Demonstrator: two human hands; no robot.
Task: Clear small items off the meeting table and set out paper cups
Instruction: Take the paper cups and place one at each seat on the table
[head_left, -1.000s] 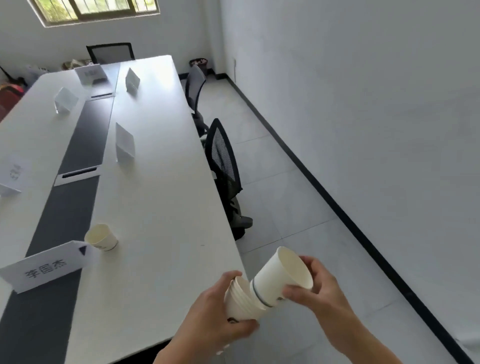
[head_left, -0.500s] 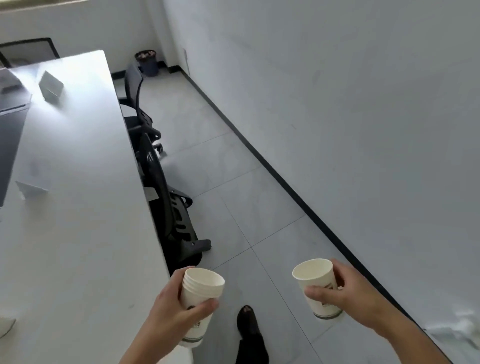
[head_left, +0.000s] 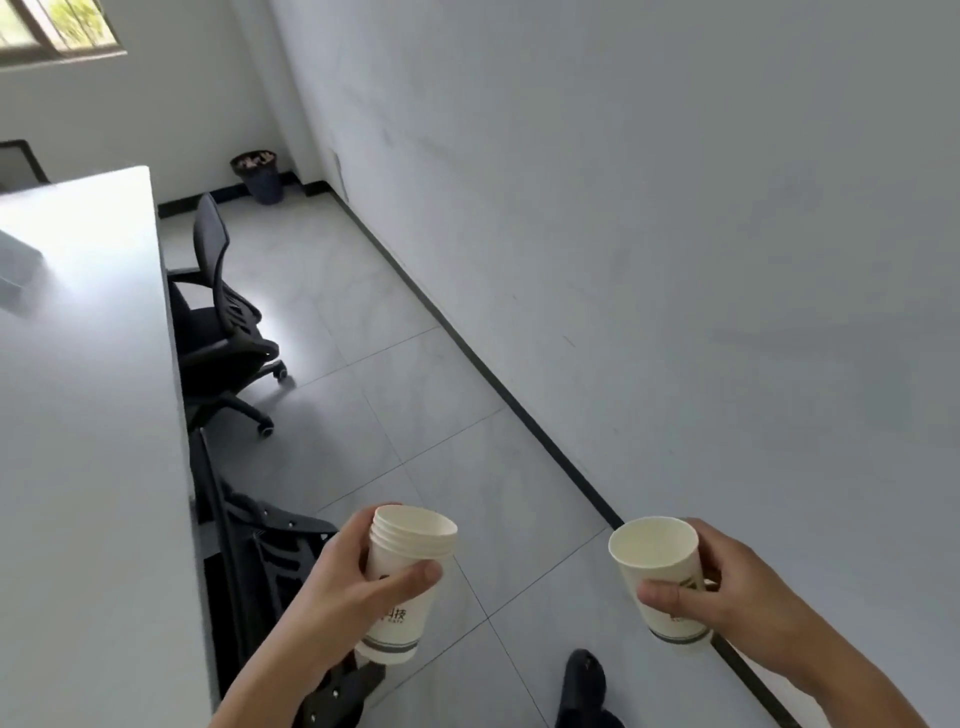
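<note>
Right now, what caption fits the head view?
Left hand holds a cup stack, right hand a single cup, beside the table.

The left hand covers part of the cup stack print under its thumb; the right hand thumb hides most of the single cup logo.

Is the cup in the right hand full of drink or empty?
Empty. The single white paper cup held by the right hand tips toward the camera, and its inside looks bare and dry.
</note>
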